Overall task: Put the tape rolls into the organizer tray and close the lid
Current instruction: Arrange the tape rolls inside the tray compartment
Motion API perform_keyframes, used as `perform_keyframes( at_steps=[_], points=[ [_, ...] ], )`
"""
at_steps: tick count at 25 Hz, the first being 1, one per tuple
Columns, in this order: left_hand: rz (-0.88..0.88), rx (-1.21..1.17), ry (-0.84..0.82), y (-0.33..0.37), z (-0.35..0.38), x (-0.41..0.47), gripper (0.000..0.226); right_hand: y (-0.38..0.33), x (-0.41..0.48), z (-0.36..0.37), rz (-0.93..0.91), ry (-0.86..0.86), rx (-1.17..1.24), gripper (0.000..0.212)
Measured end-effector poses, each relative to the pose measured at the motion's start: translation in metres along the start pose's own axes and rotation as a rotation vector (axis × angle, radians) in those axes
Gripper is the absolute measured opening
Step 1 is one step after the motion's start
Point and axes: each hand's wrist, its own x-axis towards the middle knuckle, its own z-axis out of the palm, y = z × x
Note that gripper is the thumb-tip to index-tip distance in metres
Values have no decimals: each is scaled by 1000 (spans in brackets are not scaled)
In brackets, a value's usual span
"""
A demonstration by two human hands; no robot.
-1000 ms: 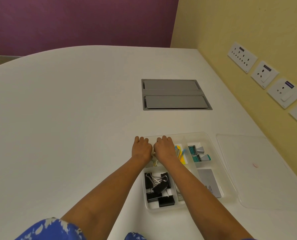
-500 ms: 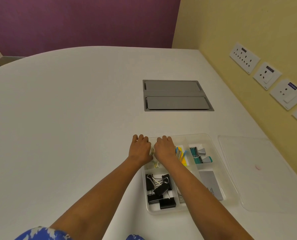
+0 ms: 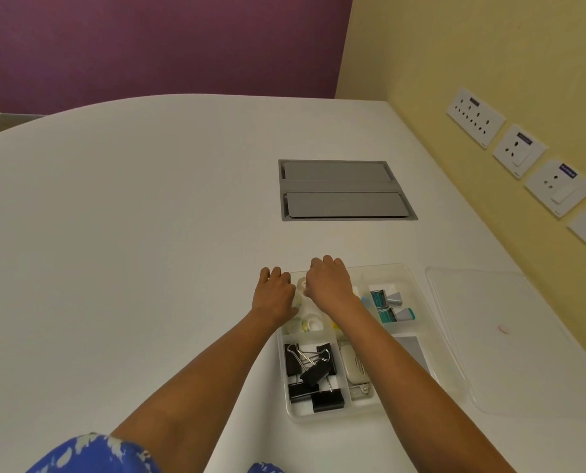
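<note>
White table [image 3: 131, 233] fills most of frame; grey cable hatch [image 3: 344, 190] set into it at upper centre-right, wall sockets [image 3: 520, 150] along the yellow wall at right. Clear lid [image 3: 510, 343] lies flat on the table at lower right, just beside the clear organizer tray [image 3: 417, 288] at lower centre, so not closed yet. Tray near-left compartment holds black binder clips [image 3: 313, 373], next one a pale stapler-like item [image 3: 353, 367], far-right compartment two teal-grey clips [image 3: 388, 305]. Tape rolls [image 3: 310, 322] are in the far-left compartment, small translucent rolls, partly hidden under the hands. Left hand [image 3: 274, 295] sits at the tray's left edge, fingers curled down; cannot tell if it grips a roll. Right hand [image 3: 329, 285] is over the same compartment, fingers bent downward onto or around a roll near the thumb; actual grip is hidden. Risks, judged: a roll left standing proud of the compartment wall would stop the lid seating; pressing on the tray edge could tip or slide the light tray; the nearly invisible clear lid could be seated askew.
</note>
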Motion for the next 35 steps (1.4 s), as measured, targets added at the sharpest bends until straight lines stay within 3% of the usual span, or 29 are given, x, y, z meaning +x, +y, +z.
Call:
perform_keyframes(
  at_steps=[35],
  points=[
    [-25, 37, -142, 5, 2, 4, 47, -1, -5, 29, -92, -87, 15, 37]
  ],
)
